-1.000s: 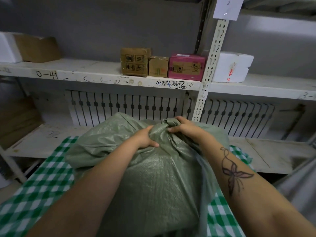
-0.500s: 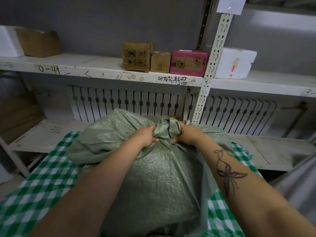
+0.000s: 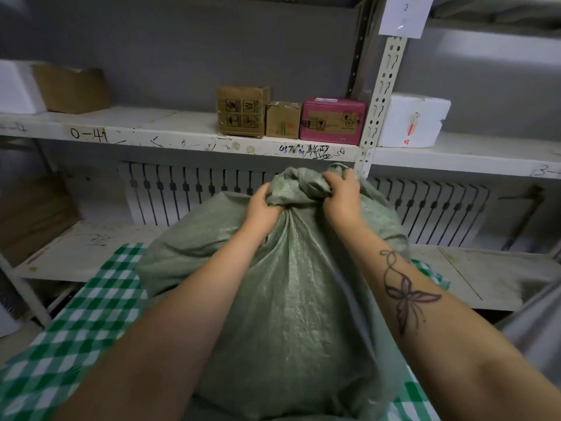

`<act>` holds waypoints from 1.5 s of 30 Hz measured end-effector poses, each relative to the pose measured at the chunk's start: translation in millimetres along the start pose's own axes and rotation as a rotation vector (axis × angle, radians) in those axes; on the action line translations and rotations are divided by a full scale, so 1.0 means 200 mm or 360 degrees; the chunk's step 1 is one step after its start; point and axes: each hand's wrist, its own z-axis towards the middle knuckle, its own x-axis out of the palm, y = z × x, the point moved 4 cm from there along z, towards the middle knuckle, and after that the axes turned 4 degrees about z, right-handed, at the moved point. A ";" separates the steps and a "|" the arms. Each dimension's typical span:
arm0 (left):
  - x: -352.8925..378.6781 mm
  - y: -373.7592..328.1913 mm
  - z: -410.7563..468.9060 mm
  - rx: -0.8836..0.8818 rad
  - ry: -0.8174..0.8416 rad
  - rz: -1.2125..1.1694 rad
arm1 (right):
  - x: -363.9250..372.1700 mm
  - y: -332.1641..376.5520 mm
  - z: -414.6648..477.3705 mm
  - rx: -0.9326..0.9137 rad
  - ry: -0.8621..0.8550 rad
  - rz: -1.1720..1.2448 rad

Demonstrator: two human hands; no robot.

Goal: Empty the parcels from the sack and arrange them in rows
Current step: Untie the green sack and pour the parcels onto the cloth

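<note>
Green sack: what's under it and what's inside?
The sack sits on a green-and-white checked cloth. Both the left hand and the right hand grip its bunched, closed mouth, so the contents are hidden. No parcels show.

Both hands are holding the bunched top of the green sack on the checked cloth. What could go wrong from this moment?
1. The sack looks full and stands tall; if the left hand and right hand open the bunched top quickly, it may tip and spill parcels off the checked cloth.
2. The cloth might slide under the sack's weight.
</note>
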 end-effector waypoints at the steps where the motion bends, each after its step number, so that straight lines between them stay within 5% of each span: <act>1: -0.01 -0.05 0.03 0.0054 -0.0008 -0.0010 | -0.03 0.01 0.02 0.0016 -0.0068 0.0069; 5: -0.06 -0.28 0.13 0.0328 -0.0075 -0.0072 | -0.15 0.07 0.08 -0.0097 -0.0345 0.0178; 11: -0.02 0.07 0.00 -0.0117 0.0081 0.0110 | 0.17 -0.14 -0.05 0.0329 0.0662 0.0019; 15: -0.07 -0.01 0.08 -0.0301 0.0179 -0.0048 | 0.08 -0.02 0.01 0.0149 0.0853 0.0418; 19: -0.05 0.03 0.04 -0.0598 0.0311 -0.0235 | 0.21 -0.04 -0.05 -0.0055 0.1127 -0.0180; 23: -0.04 0.01 0.04 -0.0649 0.0518 -0.0127 | 0.29 -0.08 -0.05 -0.0062 0.0890 -0.0081; 25: -0.07 0.02 0.07 -0.0553 0.0570 0.0461 | 0.31 -0.11 -0.05 -0.0036 0.0829 -0.0082; 28: -0.13 -0.03 0.08 -0.0109 0.0280 0.1292 | 0.31 -0.13 -0.06 0.0085 0.0853 -0.0026; 31: -0.10 -0.07 0.02 0.0567 0.0512 0.1141 | 0.31 -0.13 -0.04 0.0193 0.0925 0.0108; 34: -0.04 0.03 -0.03 0.0690 0.0828 0.1583 | 0.30 -0.14 -0.02 0.0256 0.1024 0.0080; 37: -0.01 0.11 -0.01 0.0644 0.0763 0.2055 | 0.29 -0.14 -0.02 0.0343 0.1077 0.0170; 45: 0.05 0.25 0.01 0.0281 0.0813 0.1295 | 0.23 -0.18 0.00 0.0677 0.1263 0.0469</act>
